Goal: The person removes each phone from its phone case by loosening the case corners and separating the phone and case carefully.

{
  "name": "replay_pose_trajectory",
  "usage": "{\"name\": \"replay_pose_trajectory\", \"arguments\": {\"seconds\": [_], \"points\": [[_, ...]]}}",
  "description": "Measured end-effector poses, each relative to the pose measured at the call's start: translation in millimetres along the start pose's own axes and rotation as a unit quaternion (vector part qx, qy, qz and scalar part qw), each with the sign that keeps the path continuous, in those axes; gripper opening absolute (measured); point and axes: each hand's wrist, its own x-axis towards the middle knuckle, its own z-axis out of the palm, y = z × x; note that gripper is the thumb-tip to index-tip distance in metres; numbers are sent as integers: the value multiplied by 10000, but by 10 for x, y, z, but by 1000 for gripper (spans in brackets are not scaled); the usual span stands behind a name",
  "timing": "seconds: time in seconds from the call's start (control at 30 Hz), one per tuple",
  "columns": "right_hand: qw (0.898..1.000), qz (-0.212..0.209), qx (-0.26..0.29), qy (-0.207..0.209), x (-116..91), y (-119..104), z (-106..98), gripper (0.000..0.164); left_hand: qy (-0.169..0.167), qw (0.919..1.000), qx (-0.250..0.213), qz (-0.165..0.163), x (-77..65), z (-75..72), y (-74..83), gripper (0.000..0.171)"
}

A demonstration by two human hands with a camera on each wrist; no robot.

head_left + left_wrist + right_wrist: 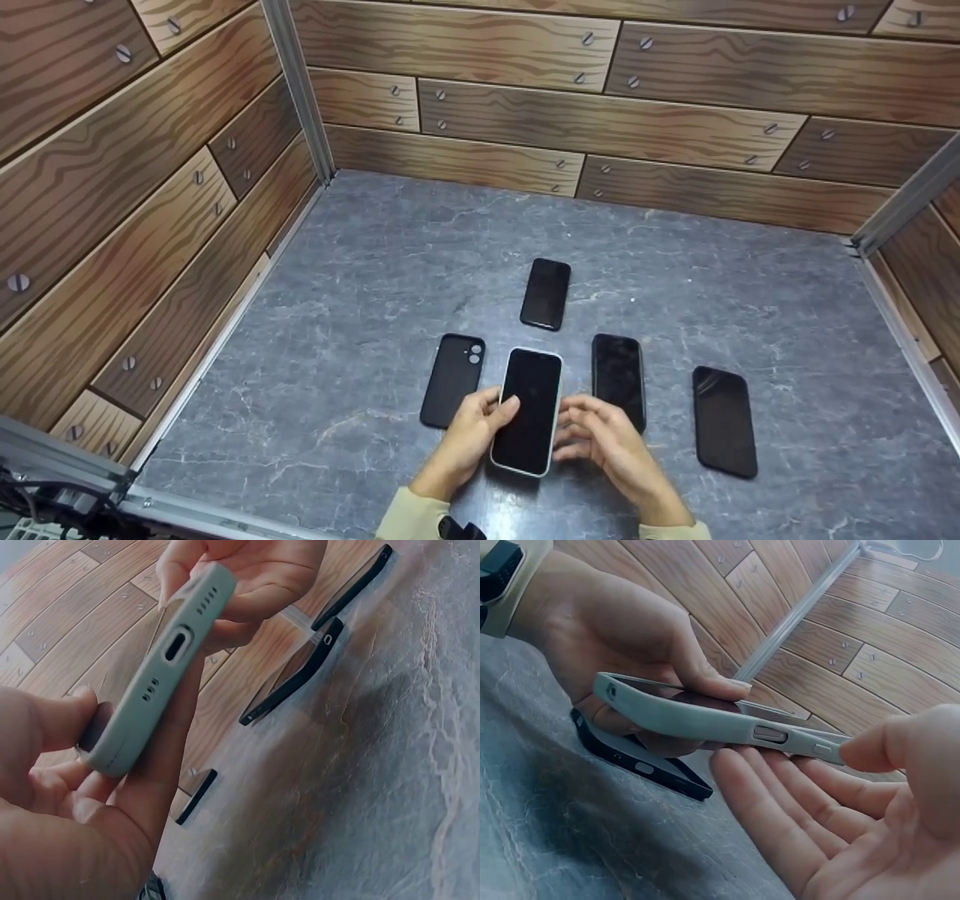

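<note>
A phone in a pale mint-green case [529, 412] is held screen up by my left hand [466, 435]. The left thumb lies over the screen's edge, and the fingers support the back from below. In the left wrist view the case's bottom edge [142, 709] shows a charging port opening and small speaker holes. My right hand [611, 442] is at the phone's right side with loosely extended fingers. In the right wrist view its fingertips [727, 761] are right under the phone's side edge, and its thumb is by the corner. A black phone case [452, 382] with camera cutouts lies left of the phone.
Three dark phone-shaped items lie on the grey marbled table [360, 300]: one farther back [546, 294], one just beyond the right hand [619, 375], one at far right [726, 424]. Wood-patterned walls [480, 105] with metal corner posts [304, 90] enclose the table.
</note>
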Motion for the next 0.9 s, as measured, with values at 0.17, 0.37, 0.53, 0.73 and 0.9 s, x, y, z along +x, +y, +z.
{"name": "replay_pose_trajectory", "arguments": {"seconds": [0.17, 0.37, 0.53, 0.73, 0.9], "points": [[9993, -37, -290, -227, -20, 48, 46, 30, 323, 9993, -140, 86, 4, 16, -2, 33], [9969, 69, -775, -132, -22, 82, 120, 37, 526, 9984, -139, 162, 11, 36, -24, 33], [9917, 135, -1242, 307, -28, 70, 162, 40, 536, 9984, -194, 59, 5, 48, -18, 33], [9890, 153, -1230, 809, -27, 61, 159, 38, 344, 9992, -40, -186, 4, 48, 35, 31], [9892, 213, -1131, 906, -40, 73, 131, 37, 193, 9992, 206, -268, -1, 23, 53, 31]]}}
